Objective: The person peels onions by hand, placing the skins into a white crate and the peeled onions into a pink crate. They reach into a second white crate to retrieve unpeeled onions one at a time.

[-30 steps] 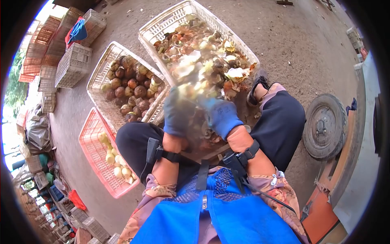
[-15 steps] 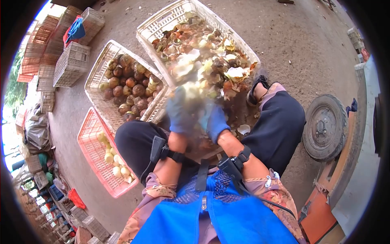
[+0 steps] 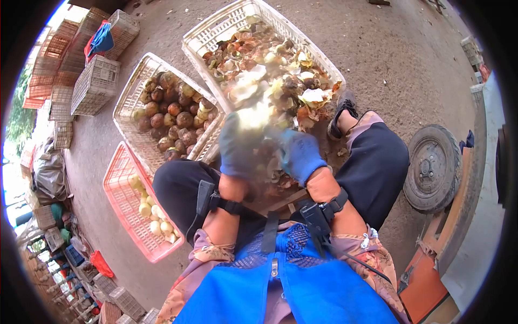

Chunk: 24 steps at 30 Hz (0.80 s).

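Observation:
My left hand [image 3: 233,148], in a blue-grey glove, is closed beside a blurred pale round thing [image 3: 252,116] that looks like an onion. To its right, my right hand [image 3: 300,155], in a blue glove, has its fingers curled; a smeared patch hides what they hold. Just beyond both hands, a white crate [image 3: 318,51] is heaped with peels and scraps [image 3: 259,70]. Left of it, another white crate [image 3: 125,100] holds many brown, round onion-like bulbs [image 3: 174,108]. Pale peeled bulbs [image 3: 155,227] lie in a pink crate [image 3: 121,208] beside my left knee.
A small wheel with a tyre [image 3: 431,168] lies at the right, near an orange panel [image 3: 423,289]. Stacked crates [image 3: 96,86] stand at the far left, with a dark plastic bag [image 3: 49,173] below them. Scraps litter the ground between my legs.
My right hand has moved right and slightly down, away from the left hand, widening the gap between them. The left hand has barely shifted. The crates have not moved.

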Each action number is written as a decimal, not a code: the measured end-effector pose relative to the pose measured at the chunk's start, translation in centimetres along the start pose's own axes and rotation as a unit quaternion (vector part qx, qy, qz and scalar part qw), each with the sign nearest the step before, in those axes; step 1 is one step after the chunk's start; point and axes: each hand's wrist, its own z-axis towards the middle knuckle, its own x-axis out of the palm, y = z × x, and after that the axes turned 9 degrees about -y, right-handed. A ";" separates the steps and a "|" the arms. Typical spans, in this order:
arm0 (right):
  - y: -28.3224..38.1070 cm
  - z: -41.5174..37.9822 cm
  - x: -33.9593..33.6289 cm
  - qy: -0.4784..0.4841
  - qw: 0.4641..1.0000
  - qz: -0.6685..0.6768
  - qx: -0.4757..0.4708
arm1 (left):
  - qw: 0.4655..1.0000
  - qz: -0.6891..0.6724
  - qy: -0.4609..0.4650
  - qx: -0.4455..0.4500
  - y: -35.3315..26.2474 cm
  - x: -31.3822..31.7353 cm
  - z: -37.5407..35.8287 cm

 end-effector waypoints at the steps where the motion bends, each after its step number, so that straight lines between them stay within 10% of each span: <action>1: -0.3 0.4 0.0 0.000 1.000 0.000 -0.001 | 0.992 0.097 -0.014 0.076 0.2 -0.4 0.1; 6: -0.7 0.8 -1.0 0.043 0.987 -0.146 -0.054 | 0.973 0.194 -0.076 0.097 -0.3 -0.2 -0.6; 8: -0.3 0.8 -1.0 0.039 0.988 -0.133 -0.074 | 0.839 0.454 0.057 0.294 -0.3 -0.3 -1.1; 11: 1.7 0.7 0.2 0.015 0.978 -0.200 0.051 | 0.827 0.495 0.043 0.263 -0.1 -2.8 1.0; 17: -0.1 -0.3 4.2 -0.073 0.990 -0.064 0.101 | 0.931 0.311 0.015 0.190 0.6 -0.4 -0.6; 19: -0.5 -0.4 6.0 -0.241 0.961 0.104 0.090 | 0.939 0.292 0.015 0.182 0.6 0.3 -0.7; 24: -0.7 -0.7 4.2 -0.190 0.965 0.153 0.091 | 0.938 0.294 0.028 0.183 0.6 2.0 -1.7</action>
